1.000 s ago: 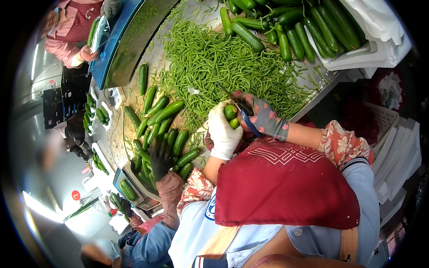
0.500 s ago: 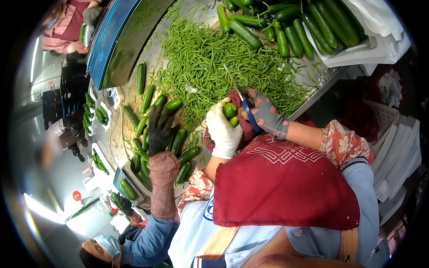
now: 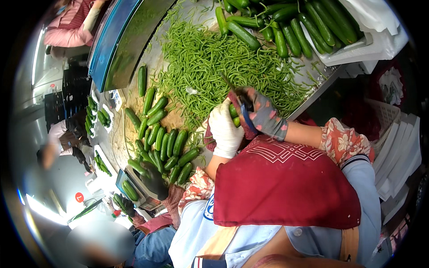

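My left hand (image 3: pixel 226 129), in a white glove, is closed around green cucumbers (image 3: pixel 234 111), whose ends show past the fingers. My right hand (image 3: pixel 267 114), in a grey glove with pink spots, grips scissors (image 3: pixel 247 117) with a blue handle. The dark blades point up and to the left, close beside the cucumbers. A maroon knitted or mesh piece (image 3: pixel 208 139) shows around my left hand; its shape is mostly hidden. Just beyond both hands, a heap of green beans (image 3: pixel 223 62) spreads over the metal table (image 3: pixel 154 44).
Loose cucumbers (image 3: pixel 180 142) lie left of my hands. A co-worker's dark-gloved hand (image 3: pixel 154 181) holds a cucumber beside a scale-like device (image 3: pixel 143 198). More cucumbers (image 3: pixel 319 27) fill a white foam box (image 3: pixel 364 49) at the far right. White lids or trays (image 3: pixel 400 147) are stacked on the right.
The co-worker's dark-gloved hand has moved from over the loose cucumbers toward the lower left, with a cucumber in it. My scissors have turned slightly; my hands stay nearly in place.
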`<state>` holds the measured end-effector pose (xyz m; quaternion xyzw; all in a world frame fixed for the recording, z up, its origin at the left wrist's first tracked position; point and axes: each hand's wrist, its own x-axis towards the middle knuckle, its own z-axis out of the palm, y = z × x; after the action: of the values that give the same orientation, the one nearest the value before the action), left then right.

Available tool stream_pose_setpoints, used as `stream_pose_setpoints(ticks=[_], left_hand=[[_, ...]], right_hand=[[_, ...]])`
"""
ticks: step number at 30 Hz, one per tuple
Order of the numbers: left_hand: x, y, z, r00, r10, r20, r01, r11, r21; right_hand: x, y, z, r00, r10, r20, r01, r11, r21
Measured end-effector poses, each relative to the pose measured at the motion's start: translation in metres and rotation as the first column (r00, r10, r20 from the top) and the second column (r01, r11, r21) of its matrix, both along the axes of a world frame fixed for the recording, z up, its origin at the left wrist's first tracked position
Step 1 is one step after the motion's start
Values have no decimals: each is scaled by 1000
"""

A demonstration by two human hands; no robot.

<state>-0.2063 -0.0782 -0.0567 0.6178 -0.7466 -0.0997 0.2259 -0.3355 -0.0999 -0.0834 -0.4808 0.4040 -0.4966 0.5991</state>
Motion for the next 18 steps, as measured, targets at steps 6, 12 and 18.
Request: stream_pose_setpoints(ticks=[6,12,18], left_hand=[[10,-7,18,997,-63,-44,64,998,23],[28,-24,62,961,-11,-275,-4,998,-57],[38,-55,97,-211,317,-925,112,948,299]], right_hand=[[-17,3,-5,990,142,18,-143,985,92],[-37,-12,10,980,187,-72,-158,941,301],[-53,-19,37,877,15,-481,-115,977,-178]])
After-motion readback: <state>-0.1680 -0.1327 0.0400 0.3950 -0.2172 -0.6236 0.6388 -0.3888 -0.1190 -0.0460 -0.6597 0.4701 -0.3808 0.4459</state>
